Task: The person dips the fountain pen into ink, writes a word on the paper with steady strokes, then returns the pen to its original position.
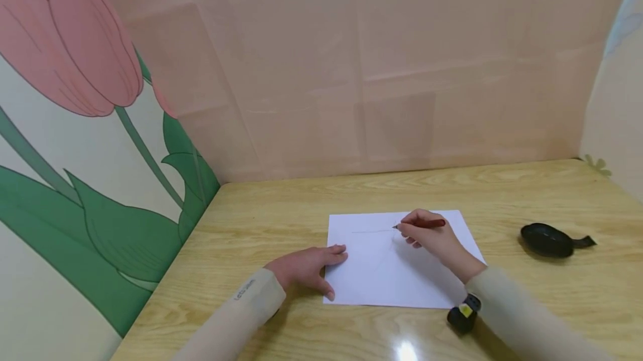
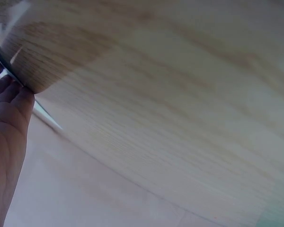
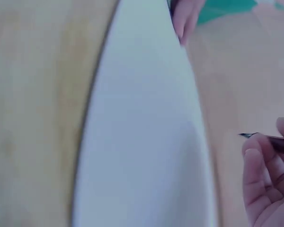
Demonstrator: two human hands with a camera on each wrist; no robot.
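Observation:
A sheet of white paper [image 1: 361, 277] lies on the wooden table. A thin dark horizontal line crosses its upper part, and fainter strokes show near the pen. My right hand [image 1: 427, 230] pinches a dark reddish-brown pen [image 3: 279, 144] with a pointed metal nib; in the head view the tip is at the right end of the line. Whether the nib touches the paper I cannot tell. My left hand [image 1: 311, 269] rests at the sheet's left edge, fingers and thumb spread on it. In the left wrist view, that hand [image 2: 9, 118] shows at the far left, beside the paper's edge.
To the right of the paper a small black pan-shaped dish [image 1: 547, 240] with a short handle sits on the table [image 1: 261, 210]. A black wrist camera [image 1: 463, 316] hangs under the right sleeve. Behind the table is a pinkish sheet [image 1: 301, 71]; a tulip mural [image 1: 75, 43] covers the left wall.

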